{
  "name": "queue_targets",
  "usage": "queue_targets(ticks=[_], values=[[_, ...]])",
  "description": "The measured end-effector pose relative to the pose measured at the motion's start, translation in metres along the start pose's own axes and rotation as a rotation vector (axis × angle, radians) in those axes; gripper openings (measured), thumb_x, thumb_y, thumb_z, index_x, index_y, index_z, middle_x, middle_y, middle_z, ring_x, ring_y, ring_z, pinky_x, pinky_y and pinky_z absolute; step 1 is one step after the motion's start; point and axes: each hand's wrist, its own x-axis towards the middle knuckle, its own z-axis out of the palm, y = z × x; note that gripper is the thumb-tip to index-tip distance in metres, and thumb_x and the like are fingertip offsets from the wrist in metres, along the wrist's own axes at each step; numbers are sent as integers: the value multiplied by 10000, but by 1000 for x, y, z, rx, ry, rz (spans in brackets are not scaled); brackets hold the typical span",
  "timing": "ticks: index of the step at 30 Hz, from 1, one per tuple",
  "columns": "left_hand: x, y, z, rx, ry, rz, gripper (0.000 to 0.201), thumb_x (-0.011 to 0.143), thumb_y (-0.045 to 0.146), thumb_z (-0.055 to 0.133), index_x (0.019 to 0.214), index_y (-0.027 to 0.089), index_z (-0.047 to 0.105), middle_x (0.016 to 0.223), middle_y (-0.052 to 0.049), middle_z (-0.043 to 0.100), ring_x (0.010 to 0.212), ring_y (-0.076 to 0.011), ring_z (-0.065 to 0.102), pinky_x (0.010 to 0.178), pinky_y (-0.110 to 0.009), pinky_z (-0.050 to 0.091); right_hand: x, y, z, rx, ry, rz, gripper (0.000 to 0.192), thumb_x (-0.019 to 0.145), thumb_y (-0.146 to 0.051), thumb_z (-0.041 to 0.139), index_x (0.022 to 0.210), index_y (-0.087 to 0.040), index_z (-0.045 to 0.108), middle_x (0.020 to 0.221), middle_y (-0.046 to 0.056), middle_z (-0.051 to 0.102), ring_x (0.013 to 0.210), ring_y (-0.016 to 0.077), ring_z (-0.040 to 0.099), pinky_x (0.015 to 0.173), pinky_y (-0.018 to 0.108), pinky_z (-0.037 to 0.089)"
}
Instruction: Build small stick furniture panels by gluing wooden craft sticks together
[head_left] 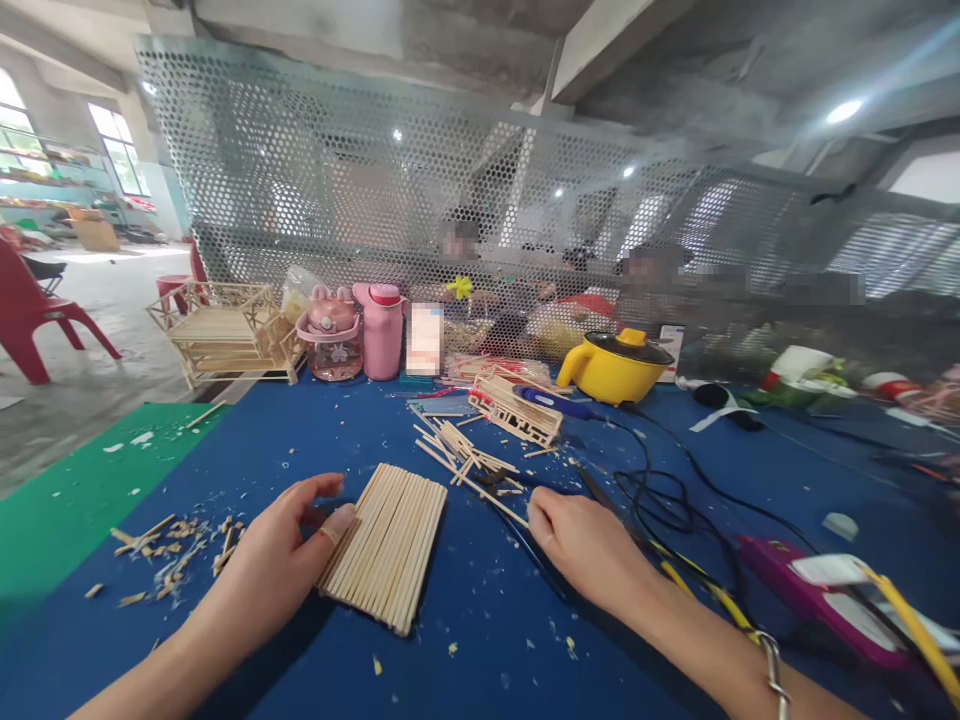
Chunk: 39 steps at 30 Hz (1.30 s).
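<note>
- A person's two bare hands work over a blue table, seen from above.
- The left hand is loosely curved and partly open, its thumb resting on the left edge of a flat panel of pale wooden sticks laid side by side. The touch seems meant to steady the panel; whether any fingertip reaches under it, I cannot tell.
- The panel lies flat between the hands, directly in front of the person, probably because both hands reach it easily there.
- The right hand is closed, thumb against fingers, gripping the near end of one thin stick. Held by its tip, the stick leaves most of its length free, slanting away across the loose sticks.
- Those loose sticks lie just beyond the panel, likely for quick picking.
- Behind them stands a small stick model, with a blue-handled tool at its right end.
- Black cables loop to the right, apart from the panel.
- Broken scraps are scattered at the left, perhaps swept aside to free the middle.
- Along the back stand a larger stick model, a pink bottle and a yellow pot, seemingly kept out of the way before a perforated metal screen.
</note>
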Motion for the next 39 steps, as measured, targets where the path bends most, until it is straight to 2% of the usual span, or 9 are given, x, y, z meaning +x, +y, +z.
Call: queue_targets(ticks=[3,8,12,16,26,29,32,36,39], values=[[-1,0,-1,74,53,37,580,790,610,415,1198,207,504,991,-58,603,580,-153,520,597,-318,446,2,12,-5,-16,27,7,290,939,-290,314,840,-212,575,747,34,690,698,202,654,571,282,383],[-4,1,0,76,10,72,551,814,594,397,1212,224,484,1011,-49,583,548,-135,504,596,-322,449,43,36,-8,-110,52,7,272,936,-200,360,1116,-226,561,1120,75,643,1006,193,608,793,304,452],[-4,2,-1,-16,-5,90,542,817,573,417,1216,212,480,1054,-68,574,613,-150,556,616,-320,470,85,47,-1,-174,-47,58,224,910,-266,485,1075,-156,588,1056,82,631,925,194,614,793,383,498],[-4,5,-4,-60,22,121,514,822,554,426,1194,207,501,1091,-79,561,698,-169,585,665,-330,482,99,48,4,-199,-92,55,314,883,-323,539,1153,-161,542,1154,80,572,961,194,590,805,404,507],[-5,6,-4,-32,16,135,479,841,505,424,1206,205,498,1090,-86,567,650,-153,571,676,-350,487,83,-4,-34,-97,67,-61,337,953,-314,305,1124,-183,564,1122,124,640,1039,218,584,807,313,422],[-4,5,-5,-36,38,150,483,837,505,430,1196,193,509,1097,-96,566,758,-187,596,689,-346,487,59,-14,-30,-79,2,-46,404,929,-403,308,953,-161,630,929,144,691,880,256,645,696,330,433],[-5,6,-5,-23,32,147,486,836,507,428,1199,194,510,1079,-90,569,712,-176,590,664,-345,486,29,-17,-15,-62,-90,-53,394,847,-512,426,776,-185,634,804,113,700,747,266,664,603,316,417],[-5,8,-4,-12,11,135,483,837,500,425,1204,197,505,1067,-81,572,638,-156,574,629,-344,482,4,-19,-2,-47,-83,-28,225,856,-334,428,844,-187,598,844,106,699,789,263,662,602,303,387],[-4,8,-5,-15,34,155,485,840,502,422,1189,180,517,1061,-95,578,753,-193,602,682,-356,491,-1,-16,-6,-30,-53,21,244,890,-273,338,908,-176,562,821,114,694,755,252,657,591,299,366]])
